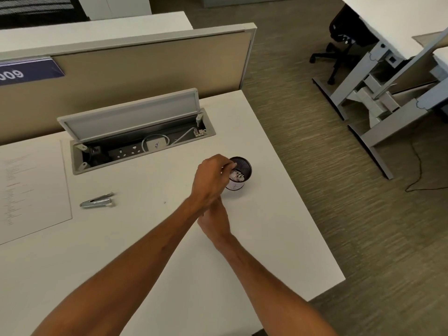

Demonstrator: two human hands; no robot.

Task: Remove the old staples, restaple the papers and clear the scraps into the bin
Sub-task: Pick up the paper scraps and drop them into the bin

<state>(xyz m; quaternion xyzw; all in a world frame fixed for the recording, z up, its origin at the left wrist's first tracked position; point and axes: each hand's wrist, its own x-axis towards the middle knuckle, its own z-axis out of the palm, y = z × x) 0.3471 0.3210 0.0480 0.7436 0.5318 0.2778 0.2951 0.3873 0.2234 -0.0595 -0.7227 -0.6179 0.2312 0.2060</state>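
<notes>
White office desk (266, 238): near its right edge, the left hand (211, 180) curls its fingertips over the scrap-filled bin (243, 167); any pinched scrap is unseen. The right hand (215, 224) hides its fingers beneath that wrist. Papers (31, 190) and stapler (97, 202) lie toward the left edge; clearing looks nearly done.

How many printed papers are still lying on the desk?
1: the white printed paper lies flat at the far left of the white desk, cut by the frame; sheets beneath it or off-frame may be hidden.
</notes>
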